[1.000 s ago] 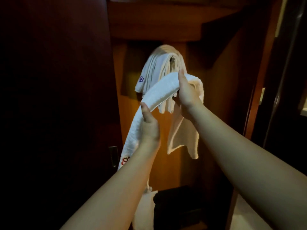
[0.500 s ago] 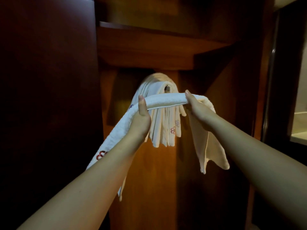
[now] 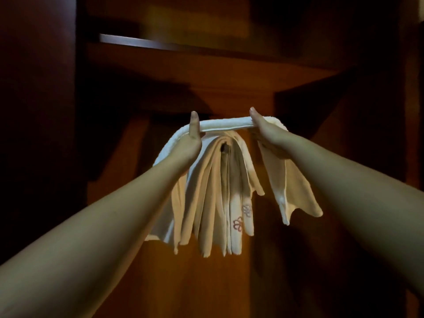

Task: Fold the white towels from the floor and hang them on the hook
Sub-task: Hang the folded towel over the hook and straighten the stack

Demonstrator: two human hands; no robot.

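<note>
Towels already hung (image 3: 220,191) in a thick bunch from the hook (image 3: 224,149), whose dark tip just showed at the top of the folds, and their ends drooped down against the wooden back panel (image 3: 229,283); two of them bore small red flower marks near the bottom. Across and just above that bunch, the folded white towel (image 3: 226,125) was stretched level between the person's two raised hands. The left hand (image 3: 189,145) gripped it with the thumb pointing up over the roll and the fingers curled behind, and the towel's left end fell away behind that forearm. The right hand (image 3: 266,131) clasped the other part likewise, thumb up, with the loose right end (image 3: 293,184) hanging free below the wrist, clear of the bunch. The hanging towels covered nearly all of the hook. A wooden shelf (image 3: 183,56) jutted out overhead, close above the hands, and dark panels closed the nook in on both sides.
</note>
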